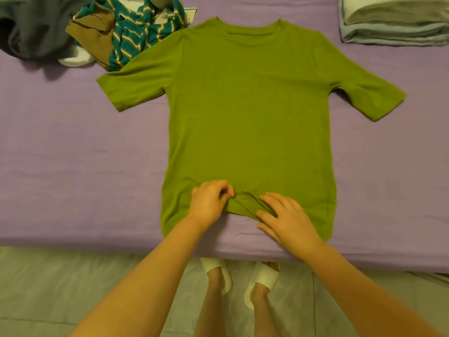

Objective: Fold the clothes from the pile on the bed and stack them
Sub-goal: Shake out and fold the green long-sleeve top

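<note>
A green T-shirt (pixel 247 113) lies spread flat on the purple bed (pixel 73 154), collar away from me and both sleeves out to the sides. Its hem is bunched into a small fold at the near middle. My left hand (pixel 210 201) pinches that bunched hem between thumb and fingers. My right hand (pixel 286 220) rests on the hem just to the right, fingers spread and pressing the fabric. The unfolded pile (pixel 102 32) sits at the far left: a grey garment, a brown one and a teal striped one. A stack of folded clothes (pixel 393 20) lies at the far right.
The bed's near edge runs across the lower part of the view, with pale floor (pixel 60 288) below it. My feet in white slippers (pixel 262 280) stand at the bed's edge. Bare purple sheet lies left and right of the shirt.
</note>
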`<action>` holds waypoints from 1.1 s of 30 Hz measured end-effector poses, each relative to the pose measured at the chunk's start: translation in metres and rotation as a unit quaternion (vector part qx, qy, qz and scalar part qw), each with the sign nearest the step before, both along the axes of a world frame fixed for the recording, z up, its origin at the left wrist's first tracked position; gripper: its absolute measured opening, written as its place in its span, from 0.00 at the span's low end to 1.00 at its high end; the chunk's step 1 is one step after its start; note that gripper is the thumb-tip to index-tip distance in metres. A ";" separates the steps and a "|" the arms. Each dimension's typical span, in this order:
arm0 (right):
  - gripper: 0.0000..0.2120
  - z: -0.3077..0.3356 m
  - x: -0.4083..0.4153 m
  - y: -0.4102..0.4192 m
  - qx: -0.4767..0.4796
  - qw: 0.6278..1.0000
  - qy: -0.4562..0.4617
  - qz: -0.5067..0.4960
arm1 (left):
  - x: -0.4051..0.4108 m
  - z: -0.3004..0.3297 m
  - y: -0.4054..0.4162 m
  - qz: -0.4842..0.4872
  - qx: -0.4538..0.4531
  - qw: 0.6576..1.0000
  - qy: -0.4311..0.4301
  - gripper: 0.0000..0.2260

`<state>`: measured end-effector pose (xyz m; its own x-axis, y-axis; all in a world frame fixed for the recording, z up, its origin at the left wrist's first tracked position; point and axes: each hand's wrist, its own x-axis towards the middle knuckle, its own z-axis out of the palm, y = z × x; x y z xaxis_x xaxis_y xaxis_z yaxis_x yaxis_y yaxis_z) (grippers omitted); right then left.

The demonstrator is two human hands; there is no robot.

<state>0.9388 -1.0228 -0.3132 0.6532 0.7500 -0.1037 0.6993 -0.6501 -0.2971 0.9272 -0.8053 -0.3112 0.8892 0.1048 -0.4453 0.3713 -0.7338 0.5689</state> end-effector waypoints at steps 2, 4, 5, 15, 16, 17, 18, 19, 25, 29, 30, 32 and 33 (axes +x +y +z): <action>0.13 -0.003 0.001 0.003 0.024 1.000 0.004 -0.007 | 0.000 -0.003 -0.001 -0.020 0.032 0.999 0.002 0.07; 0.10 -0.005 0.005 0.006 0.062 0.997 0.013 -0.044 | -0.003 -0.004 0.001 -0.021 0.021 1.000 -0.006 0.07; 0.08 -0.005 0.007 0.006 0.085 0.994 0.023 -0.070 | -0.005 -0.004 0.003 -0.023 0.012 1.000 -0.014 0.07; 0.06 -0.006 0.019 0.011 0.146 0.962 0.115 -0.202 | -0.018 -0.005 0.005 -0.083 0.045 0.992 -0.082 0.07; 0.07 -0.006 0.019 0.012 0.146 0.962 0.118 -0.200 | -0.017 -0.004 0.007 -0.080 0.040 0.993 -0.082 0.07; 0.07 -0.005 0.018 0.013 0.140 0.965 0.111 -0.193 | -0.017 -0.005 0.008 -0.079 0.033 0.993 -0.080 0.07; 0.06 -0.004 0.017 0.014 0.126 0.971 0.097 -0.181 | -0.016 -0.005 0.009 -0.077 0.024 0.994 -0.077 0.07; 0.08 -0.003 0.015 0.015 0.102 0.978 0.082 -0.166 | -0.014 -0.004 0.010 -0.072 0.011 0.995 -0.073 0.07; 0.11 -0.002 0.007 0.013 0.084 0.988 -0.006 -0.131 | -0.008 0.005 0.011 0.005 -0.088 0.994 -0.063 0.05; 0.05 0.010 -0.002 0.006 0.118 0.987 -0.009 -0.113 | -0.025 0.024 0.009 0.010 -0.176 0.984 -0.038 0.04; 0.05 0.015 -0.006 0.005 0.116 0.989 0.000 -0.097 | -0.031 0.028 0.008 0.000 -0.191 0.981 -0.022 0.03; 0.08 0.024 -0.014 0.002 0.110 0.991 0.028 -0.072 | -0.042 0.036 0.008 -0.023 -0.209 0.977 0.017 0.02; 0.09 0.028 -0.019 0.000 0.104 0.992 0.042 -0.060 | -0.047 0.038 0.008 -0.041 -0.205 0.977 0.039 0.02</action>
<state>0.9202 -1.0225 -0.2856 0.7348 0.6781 -0.0127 0.5880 -0.6462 -0.4865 0.8799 -0.7975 -0.2736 0.8484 -0.1668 -0.5025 0.3753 -0.4799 0.7930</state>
